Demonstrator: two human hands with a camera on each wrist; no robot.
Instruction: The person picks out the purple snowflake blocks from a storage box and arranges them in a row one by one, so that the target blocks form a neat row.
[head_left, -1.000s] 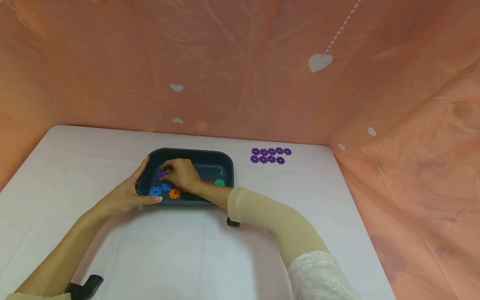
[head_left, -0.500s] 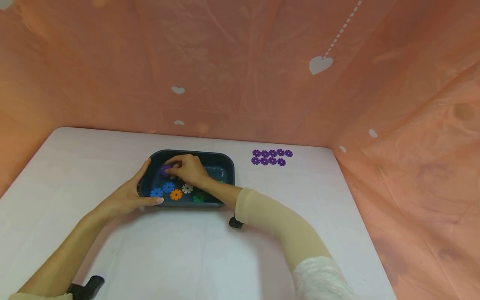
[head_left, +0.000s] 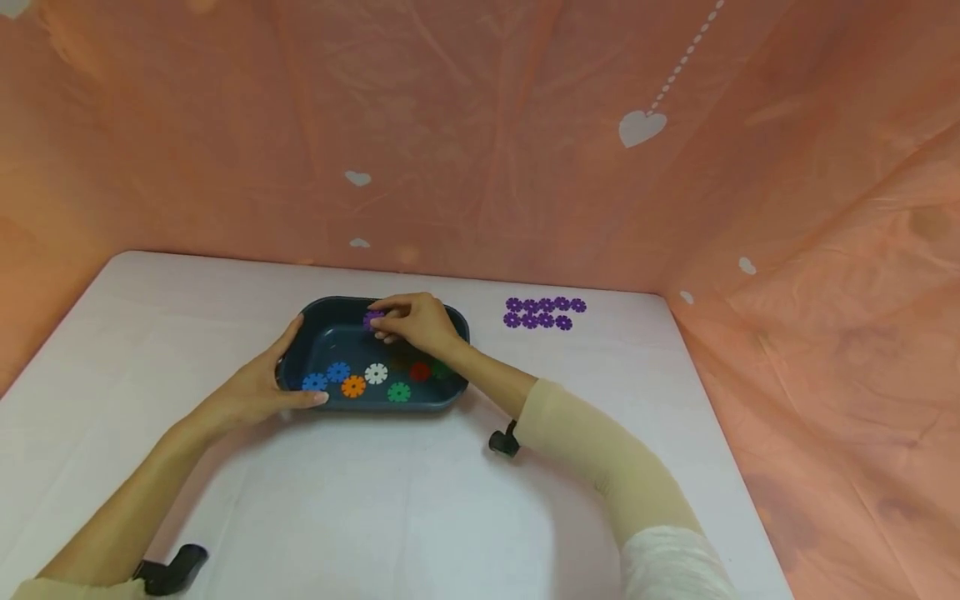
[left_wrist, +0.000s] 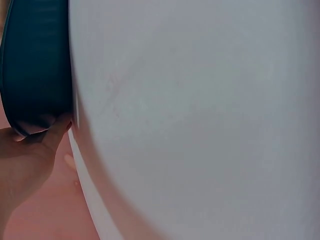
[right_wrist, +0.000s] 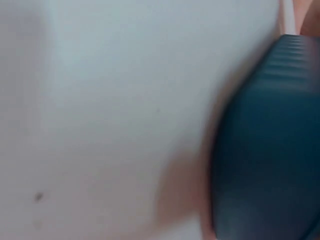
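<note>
Your right hand (head_left: 420, 321) hovered over the far rim of the dark tray (head_left: 315, 312), its fingers pinching a purple gear (head_left: 372, 319). Your left hand (head_left: 258, 387) lay against the tray's left end, fingers straight, on the table (head_left: 375, 500).

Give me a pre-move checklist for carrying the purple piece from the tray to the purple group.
1. Right hand pinches the purple piece: ok.
2. Piece lifted above the tray rim: cannot tell.
3. Left hand holds the tray's left end: ok.
4. Table path to the purple group free of things: ok.
5. Bare table beside the group for one more piece: ok.
6. Wrist views confirm the pinch: not ok, they show only tray wall and table.
</note>
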